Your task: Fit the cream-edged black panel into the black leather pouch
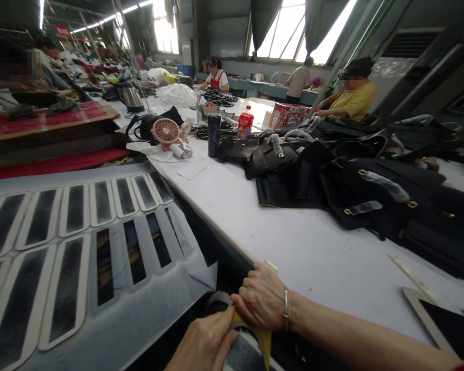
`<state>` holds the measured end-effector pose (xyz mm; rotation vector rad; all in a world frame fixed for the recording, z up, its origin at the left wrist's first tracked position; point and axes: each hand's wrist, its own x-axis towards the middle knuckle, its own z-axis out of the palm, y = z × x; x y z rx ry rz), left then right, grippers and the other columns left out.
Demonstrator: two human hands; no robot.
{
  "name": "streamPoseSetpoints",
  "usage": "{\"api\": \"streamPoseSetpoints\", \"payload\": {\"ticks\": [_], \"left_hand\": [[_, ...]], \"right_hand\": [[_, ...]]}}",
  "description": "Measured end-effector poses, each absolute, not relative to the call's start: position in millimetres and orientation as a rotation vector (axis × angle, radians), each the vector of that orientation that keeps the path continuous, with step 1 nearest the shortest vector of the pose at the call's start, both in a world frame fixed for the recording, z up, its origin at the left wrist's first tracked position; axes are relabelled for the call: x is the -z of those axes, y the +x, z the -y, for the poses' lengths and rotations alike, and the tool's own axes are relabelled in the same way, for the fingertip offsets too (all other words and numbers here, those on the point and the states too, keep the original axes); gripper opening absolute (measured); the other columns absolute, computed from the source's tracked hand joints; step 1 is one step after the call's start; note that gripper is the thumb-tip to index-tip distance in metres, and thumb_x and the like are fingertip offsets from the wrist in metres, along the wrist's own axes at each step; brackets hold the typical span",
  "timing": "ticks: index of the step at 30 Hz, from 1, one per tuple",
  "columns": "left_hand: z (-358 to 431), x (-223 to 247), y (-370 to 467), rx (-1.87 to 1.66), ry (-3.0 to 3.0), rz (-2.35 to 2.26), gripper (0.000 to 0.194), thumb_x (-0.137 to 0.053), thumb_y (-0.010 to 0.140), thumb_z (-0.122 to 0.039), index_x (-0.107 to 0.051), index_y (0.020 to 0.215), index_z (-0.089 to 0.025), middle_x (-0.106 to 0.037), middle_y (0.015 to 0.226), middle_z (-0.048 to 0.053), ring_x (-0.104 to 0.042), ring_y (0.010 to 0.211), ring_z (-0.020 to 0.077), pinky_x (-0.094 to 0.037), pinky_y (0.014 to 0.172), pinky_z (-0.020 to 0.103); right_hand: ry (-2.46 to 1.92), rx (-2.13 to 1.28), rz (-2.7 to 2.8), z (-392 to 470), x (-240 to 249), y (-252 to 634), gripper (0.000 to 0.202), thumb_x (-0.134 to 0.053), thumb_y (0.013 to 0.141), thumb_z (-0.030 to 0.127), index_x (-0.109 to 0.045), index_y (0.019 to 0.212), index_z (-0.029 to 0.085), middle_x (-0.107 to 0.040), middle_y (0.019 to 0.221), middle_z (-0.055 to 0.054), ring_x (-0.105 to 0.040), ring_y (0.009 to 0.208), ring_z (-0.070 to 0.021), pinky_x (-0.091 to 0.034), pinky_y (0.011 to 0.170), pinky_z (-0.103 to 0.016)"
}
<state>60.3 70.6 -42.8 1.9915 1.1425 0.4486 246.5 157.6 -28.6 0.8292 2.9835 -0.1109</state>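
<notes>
Low in the head view, my left hand (209, 340) pinches the upper edge of a curved yellow-edged piece (266, 344), with grey and white material below it. My right hand (261, 296), a bracelet on its wrist, is closed at the top of the same piece, its thumb touching my left fingertips. What lies inside its curled fingers is hidden. A pale rounded end (271, 266) shows just behind the right knuckles, at the edge of the white table (216, 206). Left of my hands lies a grey sheet (139, 314) with rows of dark, pale-rimmed panels (67, 283) and several cut-out slots.
Black bags (386, 180) pile up on the right. Further back are a pink fan (166, 132), a dark cylinder (214, 135) and a red bottle (245, 123). A pale-framed dark panel (421, 314) lies lower right. Several people work beyond, one in yellow (355, 95).
</notes>
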Motion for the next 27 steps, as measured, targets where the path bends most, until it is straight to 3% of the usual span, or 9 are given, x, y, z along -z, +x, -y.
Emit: {"api": "streamPoseSetpoints", "payload": {"ticks": [11,16,20,23,27], "left_hand": [[-71.7,41.5,62.0,-0.506,2.071,-1.089,0.027,-0.033,0.096,-0.02,-0.059,0.098,-0.016,-0.069,0.091,0.01,-0.068,0.084,0.0212,-0.051,0.074,0.026],[-74.9,33.9,59.5,-0.576,1.784,-1.002,0.033,-0.039,0.098,-0.033,-0.066,0.108,-0.015,-0.07,0.1,0.01,-0.066,0.096,0.0218,-0.048,0.086,0.027],[-81.1,42.8,60.7,-0.613,1.23,-0.929,0.044,-0.04,0.098,-0.045,-0.072,0.109,-0.017,-0.073,0.1,0.005,-0.065,0.096,0.0223,-0.049,0.084,0.029],[-85.2,55.3,63.2,-0.618,1.156,-0.936,0.04,-0.05,0.092,-0.043,-0.074,0.109,-0.015,-0.075,0.094,0.005,-0.065,0.088,0.0229,-0.049,0.078,0.029],[-86.8,61.9,64.6,-0.617,1.124,-0.94,0.036,-0.06,0.087,-0.038,-0.073,0.113,-0.017,-0.075,0.102,0.005,-0.065,0.096,0.0244,-0.047,0.084,0.03]], "right_hand": [[1.172,0.245,-2.834,-126.6,29.7,248.4,0.053,-0.022,0.101,0.032,-0.06,0.065,0.021,-0.067,0.063,-0.005,-0.056,0.054,-0.0184,-0.015,0.059,-0.04],[1.316,0.315,-2.753,-110.8,28.3,249.9,0.054,-0.023,0.1,0.031,-0.063,0.066,0.02,-0.069,0.065,-0.007,-0.06,0.055,-0.0194,-0.017,0.059,-0.039],[1.399,0.396,-2.697,-102.5,25.4,251.0,0.056,-0.022,0.1,0.031,-0.065,0.068,0.017,-0.07,0.067,-0.011,-0.063,0.059,-0.0221,-0.022,0.06,-0.039],[1.442,0.533,-2.656,-100.6,23.0,257.8,0.059,-0.02,0.1,0.035,-0.066,0.069,0.016,-0.071,0.072,-0.015,-0.065,0.064,-0.0251,-0.027,0.064,-0.04],[1.702,0.874,-2.465,-104.7,18.1,278.4,0.065,-0.019,0.097,0.054,-0.062,0.066,0.017,-0.07,0.071,-0.015,-0.064,0.067,-0.0268,-0.033,0.063,-0.038]]}}
